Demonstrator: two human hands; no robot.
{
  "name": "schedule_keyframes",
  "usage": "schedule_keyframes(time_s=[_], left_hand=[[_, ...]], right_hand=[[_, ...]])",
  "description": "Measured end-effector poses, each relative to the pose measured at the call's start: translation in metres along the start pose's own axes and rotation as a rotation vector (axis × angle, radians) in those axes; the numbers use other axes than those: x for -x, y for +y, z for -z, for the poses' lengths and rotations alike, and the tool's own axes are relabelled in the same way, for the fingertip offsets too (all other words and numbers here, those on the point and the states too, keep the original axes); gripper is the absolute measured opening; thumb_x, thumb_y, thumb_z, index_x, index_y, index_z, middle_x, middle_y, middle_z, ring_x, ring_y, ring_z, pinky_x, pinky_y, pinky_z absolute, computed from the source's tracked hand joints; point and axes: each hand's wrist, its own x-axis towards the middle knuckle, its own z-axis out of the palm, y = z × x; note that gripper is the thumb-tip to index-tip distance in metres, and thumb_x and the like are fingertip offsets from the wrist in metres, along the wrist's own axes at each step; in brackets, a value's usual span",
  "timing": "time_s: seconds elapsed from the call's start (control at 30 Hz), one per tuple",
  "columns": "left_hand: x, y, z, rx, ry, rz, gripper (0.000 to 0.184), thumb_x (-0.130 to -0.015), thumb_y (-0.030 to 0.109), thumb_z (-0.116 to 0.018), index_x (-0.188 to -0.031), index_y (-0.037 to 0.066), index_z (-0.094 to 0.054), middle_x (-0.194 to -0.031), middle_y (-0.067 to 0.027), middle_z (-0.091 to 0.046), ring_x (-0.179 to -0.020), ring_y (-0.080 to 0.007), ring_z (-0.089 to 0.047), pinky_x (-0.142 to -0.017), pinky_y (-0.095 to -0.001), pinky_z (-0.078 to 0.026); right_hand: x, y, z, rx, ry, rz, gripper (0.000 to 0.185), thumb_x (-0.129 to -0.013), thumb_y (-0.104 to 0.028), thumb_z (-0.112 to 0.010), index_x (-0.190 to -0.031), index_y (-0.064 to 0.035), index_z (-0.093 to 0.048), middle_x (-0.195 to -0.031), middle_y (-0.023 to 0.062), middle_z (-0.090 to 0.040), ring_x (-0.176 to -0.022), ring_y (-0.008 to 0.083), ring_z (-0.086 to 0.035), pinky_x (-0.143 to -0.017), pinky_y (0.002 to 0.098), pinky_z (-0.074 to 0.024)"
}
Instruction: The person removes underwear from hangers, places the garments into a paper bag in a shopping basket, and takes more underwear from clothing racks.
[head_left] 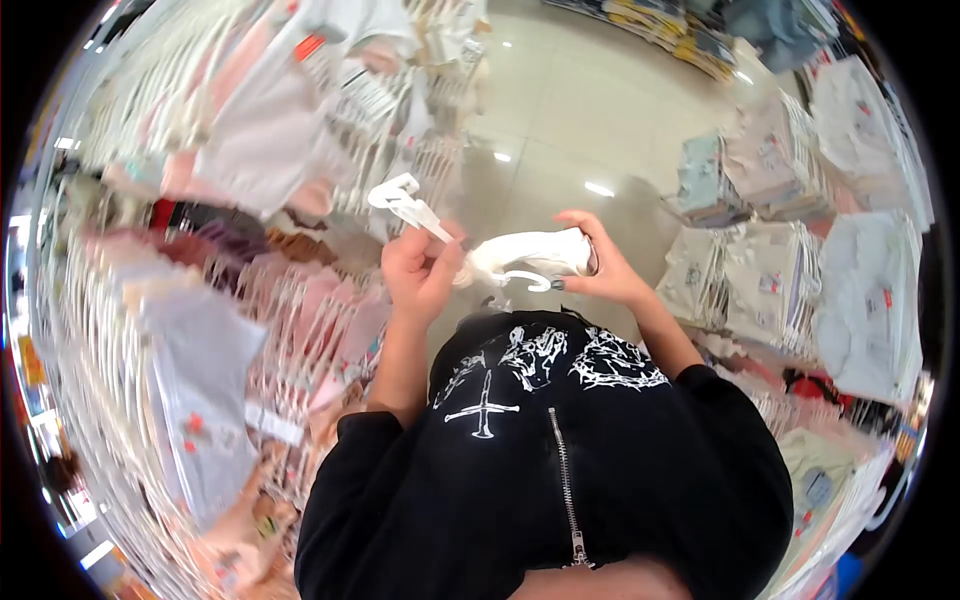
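Note:
My left hand (425, 268) is closed, with a white plastic hanger (408, 205) pinched between thumb and fingers and pointing up to the left. In front of my chest is a folded or bunched white garment (535, 248). Its right end lies between the thumb and curled fingers of my right hand (608, 268), and its left end reaches close to my left fingers. A white hanger hook (528, 281) sticks out below the garment, near my right thumb. What it is attached to is partly hidden.
Racks of pale hanging clothes (275, 140) fill the left side, with lower rows of pink and lilac garments (205, 390). On the right hang more light garments (770, 265). A shiny tiled floor (560, 110) runs between them. Yellow and dark clothing (680, 35) sits at the far end.

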Motion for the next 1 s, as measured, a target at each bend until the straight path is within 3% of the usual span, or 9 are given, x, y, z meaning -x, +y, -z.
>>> schedule_keyframes(time_s=[0.03,0.13,0.17,0.37,0.47,0.53,0.67,0.87,1.0], left_hand=[[-0.013,-0.006,-0.004,-0.039,-0.038,-0.091,0.005,-0.077,-0.003,-0.058,-0.081,-0.004,-0.059,-0.060,0.0009,-0.054,-0.052,-0.0022,-0.044,-0.049,-0.0169,-0.034],[-0.044,-0.035,-0.012,-0.092,-0.127,-0.217,0.005,-0.077,-0.002,-0.059,-0.081,-0.004,-0.060,-0.059,0.0004,-0.054,-0.052,-0.0022,-0.044,-0.048,-0.0169,-0.034],[-0.050,-0.039,-0.012,-0.120,-0.153,-0.162,0.006,-0.076,-0.001,-0.061,-0.082,-0.004,-0.060,-0.057,0.0006,-0.053,-0.052,-0.0023,-0.044,-0.048,-0.0171,-0.033],[-0.097,-0.071,-0.038,0.012,-0.178,0.088,0.005,-0.077,-0.002,-0.061,-0.081,-0.004,-0.060,-0.054,0.0028,-0.049,-0.050,-0.0020,-0.040,-0.047,-0.0168,-0.031],[-0.125,-0.084,-0.057,-0.003,-0.173,0.112,0.004,-0.077,-0.002,-0.061,-0.081,-0.003,-0.060,-0.056,0.0033,-0.049,-0.050,-0.0020,-0.039,-0.047,-0.0167,-0.030],[-0.147,-0.092,-0.073,-0.085,-0.161,-0.040,0.005,-0.078,-0.001,-0.061,-0.082,-0.003,-0.059,-0.056,0.0029,-0.049,-0.051,-0.0022,-0.039,-0.048,-0.0165,-0.031],[-0.189,-0.111,-0.104,-0.123,-0.083,-0.025,0.007,-0.080,0.001,-0.060,-0.086,-0.003,-0.058,-0.057,0.0026,-0.050,-0.051,-0.0024,-0.040,-0.049,-0.0165,-0.031],[-0.268,-0.129,-0.170,-0.063,-0.004,0.105,0.010,-0.082,0.005,-0.058,-0.088,-0.003,-0.057,-0.060,0.0005,-0.053,-0.053,-0.0036,-0.044,-0.051,-0.0176,-0.035],[-0.304,-0.137,-0.208,-0.032,0.010,0.152,0.012,-0.083,0.008,-0.058,-0.089,-0.002,-0.056,-0.061,-0.0004,-0.054,-0.052,-0.0037,-0.046,-0.051,-0.0167,-0.035]], right_hand=[[-0.004,0.001,0.007,-0.143,-0.020,-0.071,0.051,-0.068,-0.015,-0.071,-0.111,-0.0042,-0.045,-0.094,0.0040,-0.046,-0.086,0.0140,-0.046,-0.078,0.0264,-0.0386],[-0.007,0.011,0.034,0.007,-0.066,-0.286,0.026,-0.072,-0.010,-0.065,-0.093,-0.0033,-0.053,-0.086,0.0000,-0.042,-0.074,0.0089,-0.041,-0.065,0.0230,-0.0343],[-0.007,0.015,0.034,0.104,-0.007,-0.331,0.015,-0.073,-0.008,-0.063,-0.082,-0.0023,-0.053,-0.083,-0.0015,-0.042,-0.070,0.0076,-0.038,-0.060,0.0227,-0.0316],[-0.026,0.029,0.058,0.387,0.316,-0.104,0.019,-0.072,-0.006,-0.062,-0.085,-0.0034,-0.047,-0.088,0.0001,-0.047,-0.075,0.0081,-0.043,-0.064,0.0225,-0.0350],[-0.043,0.037,0.079,0.074,0.342,-0.226,0.030,-0.075,-0.018,-0.063,-0.098,-0.0042,-0.049,-0.089,0.0032,-0.049,-0.082,0.0124,-0.047,-0.072,0.0275,-0.0402],[-0.056,0.053,0.104,-0.075,0.272,-0.252,0.029,-0.078,-0.015,-0.059,-0.103,-0.0047,-0.047,-0.094,0.0033,-0.049,-0.087,0.0123,-0.047,-0.075,0.0272,-0.0399],[-0.099,0.064,0.160,-0.650,0.267,-0.414,0.026,-0.083,-0.009,-0.051,-0.107,-0.0059,-0.044,-0.097,0.0026,-0.049,-0.089,0.0120,-0.047,-0.077,0.0261,-0.0394],[-0.143,0.041,0.258,-0.429,0.287,-0.192,0.020,-0.078,0.003,-0.054,-0.091,-0.0081,-0.043,-0.085,-0.0014,-0.051,-0.078,0.0062,-0.050,-0.069,0.0206,-0.0401],[-0.155,0.050,0.317,-0.142,0.421,-0.254,0.026,-0.072,0.010,-0.058,-0.090,-0.0057,-0.047,-0.084,-0.0009,-0.053,-0.080,0.0078,-0.054,-0.070,0.0224,-0.0443]])
